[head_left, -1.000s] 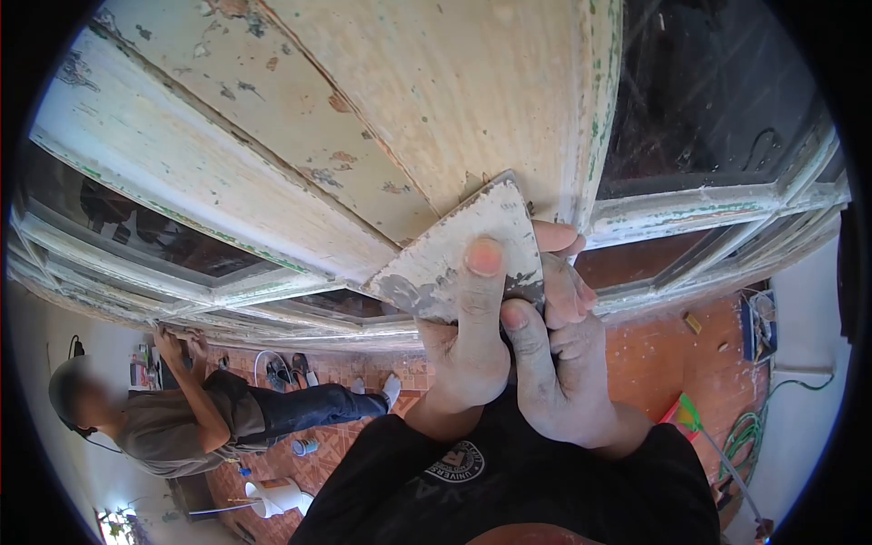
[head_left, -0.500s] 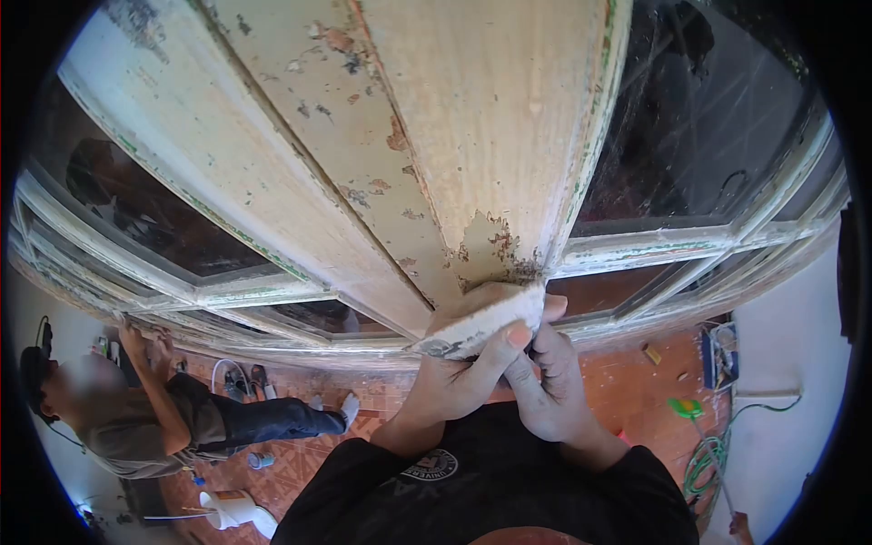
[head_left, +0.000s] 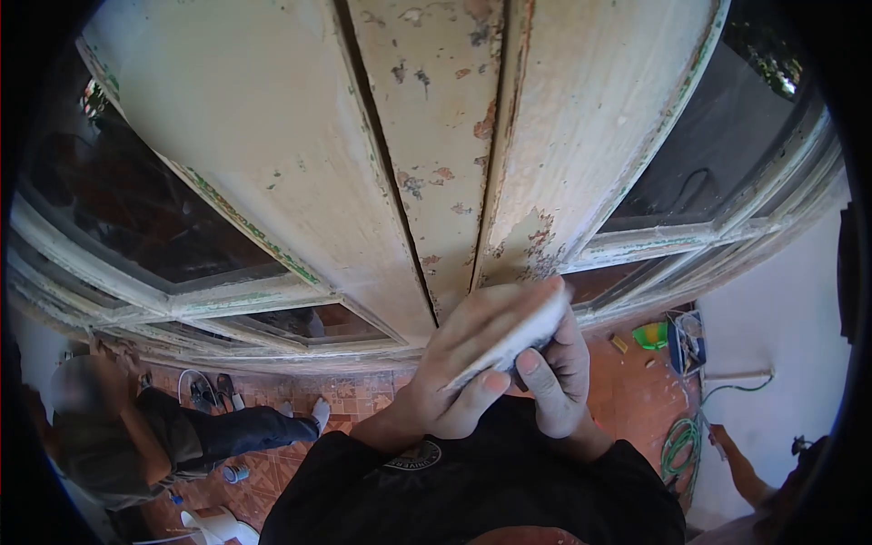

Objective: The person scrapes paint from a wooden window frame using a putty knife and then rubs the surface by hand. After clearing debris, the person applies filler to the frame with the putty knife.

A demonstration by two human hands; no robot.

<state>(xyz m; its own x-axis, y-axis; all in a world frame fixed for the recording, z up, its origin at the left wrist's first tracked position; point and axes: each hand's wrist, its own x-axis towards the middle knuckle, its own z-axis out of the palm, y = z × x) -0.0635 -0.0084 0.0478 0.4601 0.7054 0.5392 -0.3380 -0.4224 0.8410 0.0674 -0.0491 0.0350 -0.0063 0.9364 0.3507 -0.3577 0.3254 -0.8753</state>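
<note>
In front of my chest, both hands hold a dusty folded piece of sandpaper point(head_left: 516, 343), pale on one face with dark grey beneath. My left hand point(head_left: 459, 363) wraps round its left side, with the fingers behind it and the thumb at its lower edge. My right hand point(head_left: 561, 377) grips the right side, its thumb against the dark part. Just beyond them rises a cream-painted wooden window frame point(head_left: 581, 154). Its paint is flaked and worn, with a bare, chipped patch point(head_left: 536, 234) close above my fingers.
Glass panes point(head_left: 663, 163) flank the frame. At left a person point(head_left: 136, 427) works at the same window; another person's arm point(head_left: 740, 463) reaches in at right. On the tiled floor are a green hose point(head_left: 679, 450), a blue tray point(head_left: 687, 341), a can point(head_left: 236, 473) and a white bucket point(head_left: 213, 525).
My view has shifted, so the frame appears further right. The sandpaper has tilted more steeply between my hands. A second person's arm has come in at lower right, near the hose.
</note>
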